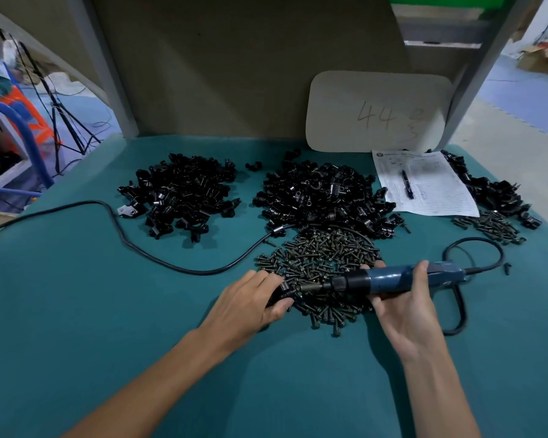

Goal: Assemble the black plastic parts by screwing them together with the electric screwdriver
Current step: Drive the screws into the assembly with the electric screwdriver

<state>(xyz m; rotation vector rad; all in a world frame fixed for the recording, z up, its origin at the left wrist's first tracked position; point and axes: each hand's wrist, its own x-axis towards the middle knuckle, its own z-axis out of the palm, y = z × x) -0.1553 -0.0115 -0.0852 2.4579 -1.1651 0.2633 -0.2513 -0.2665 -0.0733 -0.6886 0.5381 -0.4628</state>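
My left hand (250, 301) grips a black plastic part (282, 294) at the near left edge of a pile of dark screws (320, 263); most of the part is hidden under my fingers. My right hand (405, 308) holds the blue electric screwdriver (402, 278) lying nearly level, its bit pointing left into a screw at the part. Two heaps of loose black plastic parts lie farther back, one at left (181, 191) and one at centre (323, 194).
The screwdriver's black cord (133, 245) snakes across the green table (108, 327) to the left and loops at right (462, 314). A paper form with a pen (424, 184), a white card marked 44 (380, 112), more black parts (494, 191) and screws (487, 227) sit at back right.
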